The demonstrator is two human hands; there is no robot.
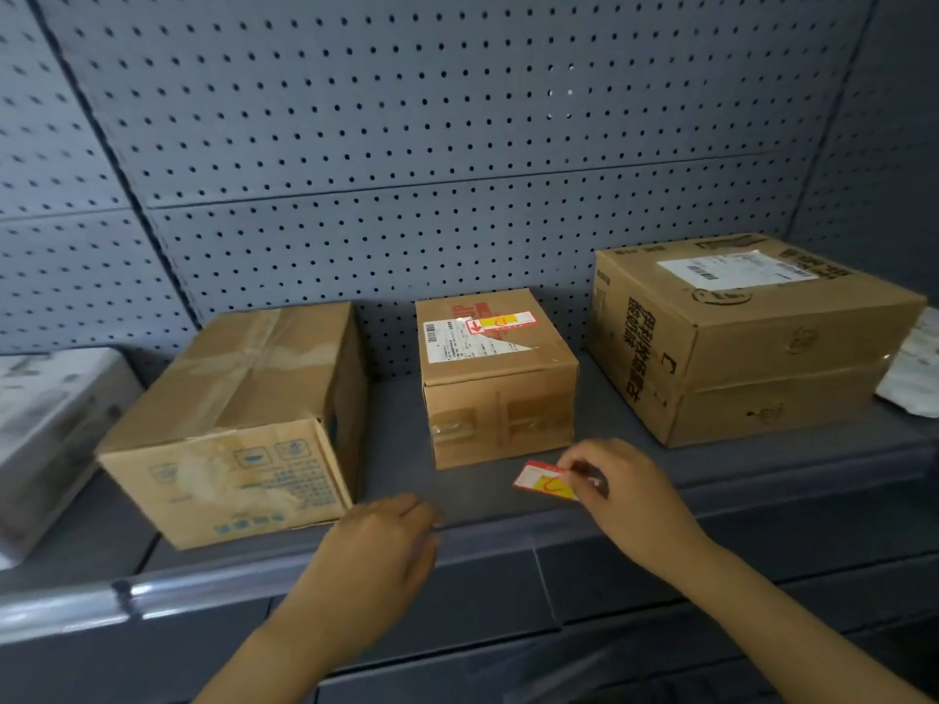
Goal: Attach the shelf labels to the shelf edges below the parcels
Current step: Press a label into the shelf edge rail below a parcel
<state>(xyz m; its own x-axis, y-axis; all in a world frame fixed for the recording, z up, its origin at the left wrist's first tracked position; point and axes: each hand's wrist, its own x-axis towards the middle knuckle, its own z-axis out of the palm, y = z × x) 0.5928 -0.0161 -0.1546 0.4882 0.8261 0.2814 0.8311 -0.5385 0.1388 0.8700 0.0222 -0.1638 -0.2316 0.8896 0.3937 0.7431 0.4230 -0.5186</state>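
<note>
Three cardboard parcels stand on a dark grey shelf point(396, 449): a worn one point(239, 419) at the left, a small one point(495, 378) in the middle and a large one point(747, 337) at the right. My right hand point(625, 495) pinches a red, white and yellow shelf label point(541, 481) just in front of the small parcel, above the shelf's front edge point(508, 538). A like label point(500, 323) lies on top of the small parcel. My left hand point(376, 546) rests on the shelf edge in front of the worn parcel, fingers curled, holding nothing that I can see.
A grey perforated back panel point(457, 144) rises behind the parcels. A white wrapped package point(45, 424) lies at the far left and a pale plastic mailer point(912, 373) at the far right. A shiny rail point(76, 607) runs along the shelf's front at the left.
</note>
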